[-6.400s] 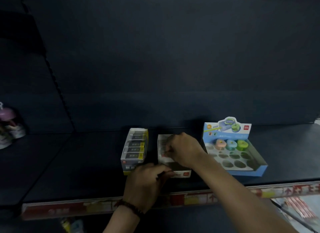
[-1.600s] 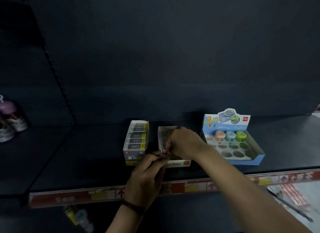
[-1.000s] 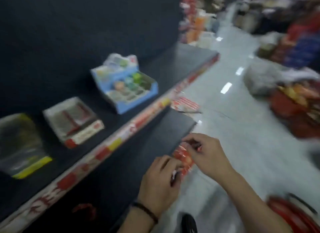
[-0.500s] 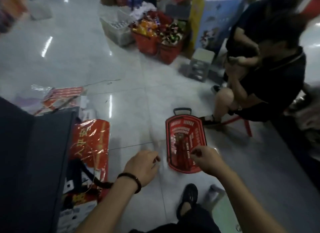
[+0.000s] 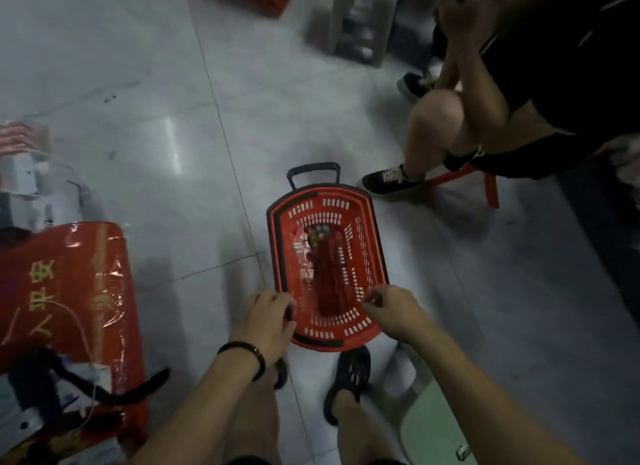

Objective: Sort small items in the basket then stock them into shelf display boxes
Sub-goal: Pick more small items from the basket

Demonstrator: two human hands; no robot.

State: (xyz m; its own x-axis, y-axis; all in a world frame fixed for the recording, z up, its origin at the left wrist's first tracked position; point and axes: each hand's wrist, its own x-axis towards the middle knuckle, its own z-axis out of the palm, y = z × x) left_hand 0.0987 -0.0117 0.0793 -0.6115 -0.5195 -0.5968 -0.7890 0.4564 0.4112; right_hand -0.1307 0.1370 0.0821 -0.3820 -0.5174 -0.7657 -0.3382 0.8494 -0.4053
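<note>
On the grey tiled floor lies a red plastic basket (image 5: 367, 243) with a black pull handle at its far end. Small items (image 5: 316, 236) lie in a loose row along its left inner side, too blurred to name. My left hand (image 5: 268, 321), with a dark bracelet on the wrist, hovers over the basket's near left rim with loosely curled fingers. At the near right corner my right hand (image 5: 393, 310) has its thumb and fingers close together, with nothing visible between them. The shelf and display boxes are out of view.
A seated person (image 5: 502, 94) on a red stool is just right of and beyond the basket, one shoe close to its far corner. A red foil bag (image 5: 65, 291) and boxes lie at left. A green stool (image 5: 433, 426) stands by my sandalled feet (image 5: 348, 378).
My view swung from the shelf down to the floor. Both hands left the middle display box and came down over the basket's near rim.
</note>
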